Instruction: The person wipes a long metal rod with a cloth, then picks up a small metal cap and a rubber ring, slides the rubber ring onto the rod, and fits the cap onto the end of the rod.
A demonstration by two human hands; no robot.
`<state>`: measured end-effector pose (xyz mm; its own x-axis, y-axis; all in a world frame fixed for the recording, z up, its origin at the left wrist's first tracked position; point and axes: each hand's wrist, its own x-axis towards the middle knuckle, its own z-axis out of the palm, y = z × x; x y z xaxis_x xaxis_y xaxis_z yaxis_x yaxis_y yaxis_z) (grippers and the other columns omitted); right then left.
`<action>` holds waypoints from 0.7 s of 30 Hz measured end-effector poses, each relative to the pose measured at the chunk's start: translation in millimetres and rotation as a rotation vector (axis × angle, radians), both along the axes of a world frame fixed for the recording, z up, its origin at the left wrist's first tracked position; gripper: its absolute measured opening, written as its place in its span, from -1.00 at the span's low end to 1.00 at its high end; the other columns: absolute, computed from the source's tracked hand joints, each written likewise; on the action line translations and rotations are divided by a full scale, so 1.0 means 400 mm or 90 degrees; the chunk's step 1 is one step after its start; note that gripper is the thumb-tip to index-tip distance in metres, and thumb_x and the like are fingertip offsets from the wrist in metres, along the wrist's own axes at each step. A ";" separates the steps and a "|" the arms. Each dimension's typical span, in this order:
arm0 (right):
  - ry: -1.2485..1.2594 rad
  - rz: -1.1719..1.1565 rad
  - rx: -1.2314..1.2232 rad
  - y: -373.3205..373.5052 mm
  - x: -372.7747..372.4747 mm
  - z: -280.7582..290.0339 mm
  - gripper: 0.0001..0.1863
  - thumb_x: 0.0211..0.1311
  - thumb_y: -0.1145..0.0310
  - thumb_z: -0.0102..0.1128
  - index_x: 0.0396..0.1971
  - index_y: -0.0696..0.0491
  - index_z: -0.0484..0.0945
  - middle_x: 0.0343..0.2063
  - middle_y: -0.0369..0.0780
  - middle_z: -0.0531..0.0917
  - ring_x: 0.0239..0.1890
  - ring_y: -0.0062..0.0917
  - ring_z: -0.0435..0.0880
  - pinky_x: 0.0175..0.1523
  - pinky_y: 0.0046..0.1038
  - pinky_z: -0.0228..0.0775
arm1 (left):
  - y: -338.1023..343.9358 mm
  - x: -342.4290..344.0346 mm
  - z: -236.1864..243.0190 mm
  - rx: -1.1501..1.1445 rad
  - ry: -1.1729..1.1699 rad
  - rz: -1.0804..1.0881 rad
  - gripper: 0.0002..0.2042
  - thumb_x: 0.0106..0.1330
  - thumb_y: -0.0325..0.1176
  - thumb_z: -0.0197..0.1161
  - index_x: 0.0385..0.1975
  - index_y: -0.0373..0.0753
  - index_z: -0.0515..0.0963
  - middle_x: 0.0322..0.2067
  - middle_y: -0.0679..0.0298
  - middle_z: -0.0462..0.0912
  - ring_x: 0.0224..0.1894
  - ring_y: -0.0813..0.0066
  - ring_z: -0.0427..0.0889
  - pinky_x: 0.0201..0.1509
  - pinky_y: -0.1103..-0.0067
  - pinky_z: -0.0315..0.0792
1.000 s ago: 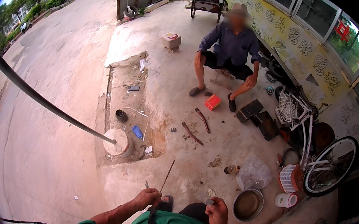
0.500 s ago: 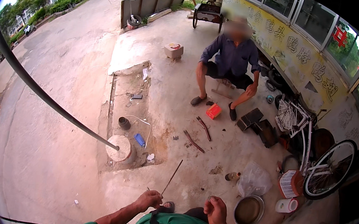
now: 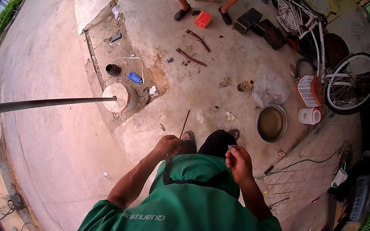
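My left hand (image 3: 168, 146) is closed around a thin dark rod (image 3: 185, 124), which sticks up and away from the fist above my foot. In a pinch, my right hand (image 3: 238, 163) holds a small greyish piece (image 3: 231, 147) at its fingertips; its kind is too small to tell. Both hands are in front of my green shirt, apart from each other. To the right of my right hand stands a metal basin (image 3: 272, 123) with murky brownish liquid in it.
A pole stands in a round concrete base (image 3: 116, 97) at left. Ahead lie two pairs of reddish handles (image 3: 191, 57) and a red box (image 3: 203, 19) by a seated person's feet. A bicycle (image 3: 352, 84), plastic bag (image 3: 271, 88), bottle (image 3: 245, 85) and white tub (image 3: 309, 116) are at right.
The view has tilted down, so the seated person now shows only from the legs. The rod is still in my left hand. A greyish piece shows more plainly in my right fingertips.
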<state>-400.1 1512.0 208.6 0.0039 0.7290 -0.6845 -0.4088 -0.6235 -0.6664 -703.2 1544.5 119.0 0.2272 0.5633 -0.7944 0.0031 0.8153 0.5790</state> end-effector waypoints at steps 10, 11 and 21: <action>-0.042 -0.158 0.003 -0.195 0.058 0.000 -0.77 0.31 0.42 0.12 -0.08 0.14 0.44 -0.44 -0.23 0.56 -0.53 -0.60 0.50 -0.41 -0.56 0.32 | 0.060 0.065 -0.266 0.048 -0.106 -0.101 -0.73 0.32 -0.18 0.15 -0.32 -0.30 0.57 -0.48 0.23 0.62 -0.55 0.48 0.58 -0.51 0.58 0.51; -0.024 -0.183 0.016 -0.217 0.067 -0.001 -0.76 0.30 0.42 0.12 -0.07 0.15 0.44 -0.45 -0.25 0.55 -0.54 -0.61 0.48 -0.41 -0.56 0.31 | 0.041 0.065 -0.249 0.050 -0.096 -0.102 -0.74 0.33 -0.20 0.16 -0.29 -0.32 0.56 -0.49 0.22 0.61 -0.56 0.48 0.58 -0.51 0.59 0.51; -0.071 -0.210 0.005 -0.367 0.172 -0.016 -0.71 0.27 0.45 0.15 -0.05 0.20 0.42 -0.55 -0.30 0.51 -0.58 -0.65 0.44 -0.44 -0.58 0.28 | -0.109 -0.190 -0.393 -0.174 0.069 -0.149 -0.79 0.32 -0.29 0.06 -0.59 -0.06 0.33 -0.69 0.38 0.33 -0.71 0.57 0.36 -0.71 0.65 0.11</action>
<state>-331.1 1365.0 202.3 0.3149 0.6816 -0.6605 -0.5118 -0.4641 -0.7229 -779.1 1501.1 -38.1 0.2317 0.2698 -0.9346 0.2569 0.9097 0.3263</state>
